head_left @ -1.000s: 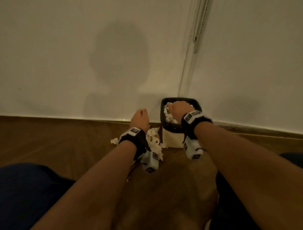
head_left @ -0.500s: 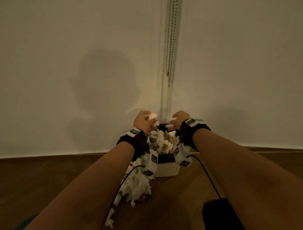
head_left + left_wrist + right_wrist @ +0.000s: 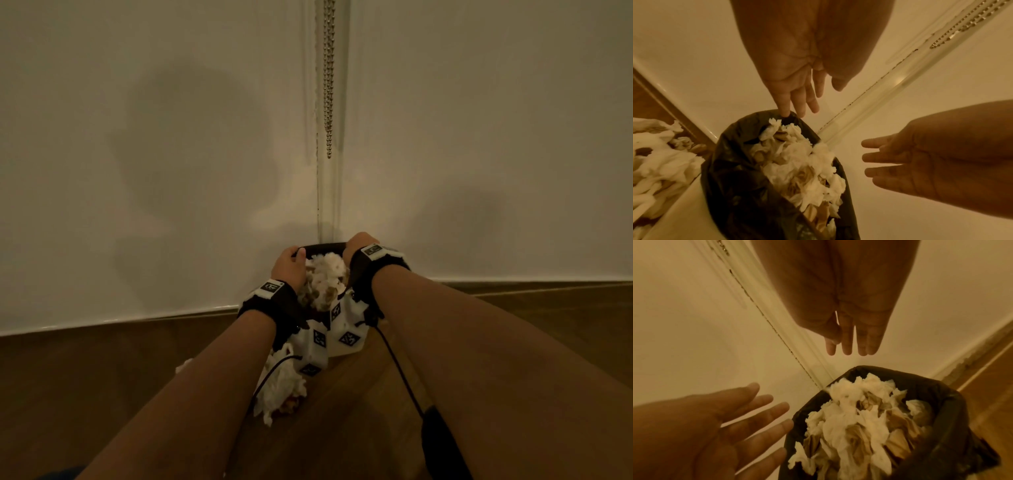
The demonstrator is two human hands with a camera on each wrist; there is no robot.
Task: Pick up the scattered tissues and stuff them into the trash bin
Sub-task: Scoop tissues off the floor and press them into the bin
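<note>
Nearest you, on the wooden floor (image 3: pixel 342 428) just in front of the trash bin (image 3: pixel 346 342), a heap of crumpled tissues (image 3: pixel 282 390) lies loose, partly under your left forearm; the left wrist view shows this heap beside the bin's left wall.

The trash bin stands against the white wall (image 3: pixel 137 171), lined with a black bag (image 3: pixel 731 178). It is heaped to the top with more crumpled tissues (image 3: pixel 325 277), white mixed with some brownish pieces, rising above the rim.

Your left hand (image 3: pixel 289 270) is at the bin's left rim, fingers straight and spread, holding nothing; in the left wrist view one fingertip (image 3: pixel 785 113) touches the bag's far edge.

Your right hand (image 3: pixel 358 250) is at the bin's right rim, fingers straight and close together, palm empty. Whether it touches the bag you cannot tell.

Behind the bin, a bead chain (image 3: pixel 329 78) hangs down a vertical strip on the wall, ending well above the bin.
</note>
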